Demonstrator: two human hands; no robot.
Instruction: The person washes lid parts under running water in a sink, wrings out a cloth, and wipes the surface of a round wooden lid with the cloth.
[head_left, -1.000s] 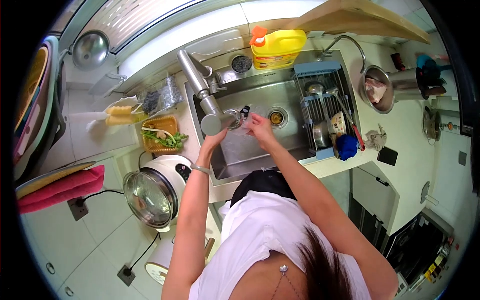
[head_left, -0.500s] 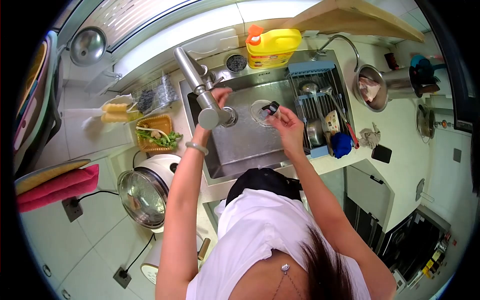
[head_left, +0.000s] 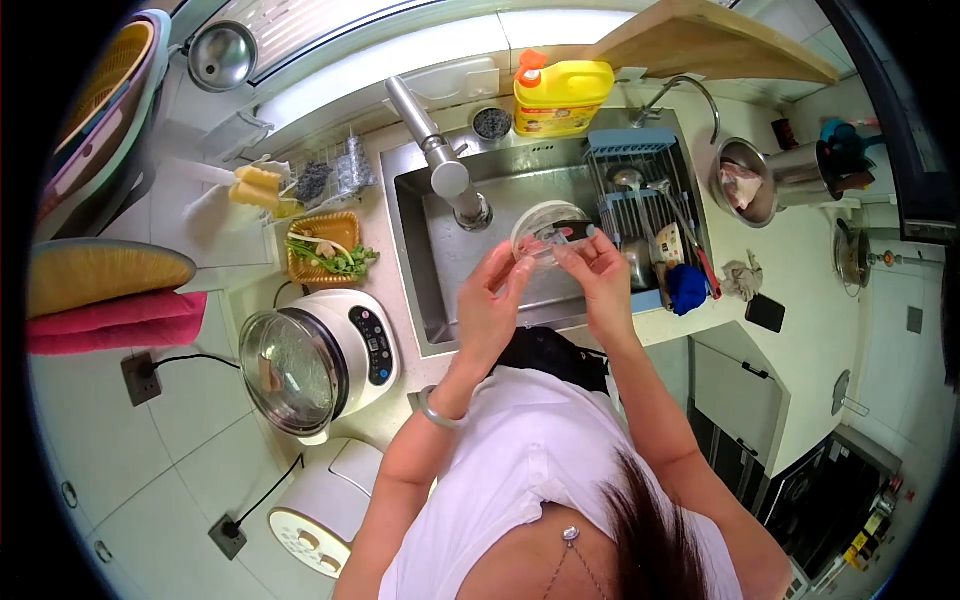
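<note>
Over the sink [head_left: 445, 300], a clear, round container [head_left: 540, 222] with a pale rim and a black part on its right side is held up between my hands. My right hand [head_left: 598, 280] pinches it by the right side near the black part. My left hand [head_left: 488, 305] is at its lower left edge with fingers curled and fingertips against it. A bracelet [head_left: 436, 408] circles the left wrist. The steel faucet [head_left: 450, 180] stands to the left, beyond my left hand.
Right of my hands, a drying rack [head_left: 630, 145] holds utensils and a bowl. A yellow jug [head_left: 563, 98] stands behind the sink. To the left are a basket of greens [head_left: 330, 228] and a cooker [head_left: 365, 335]. A pot with meat [head_left: 742, 185] is at the right.
My left hand has come from beside the faucet to the container, moving right and towards me. My right hand has lifted the container slightly closer. The view has shifted a little.
</note>
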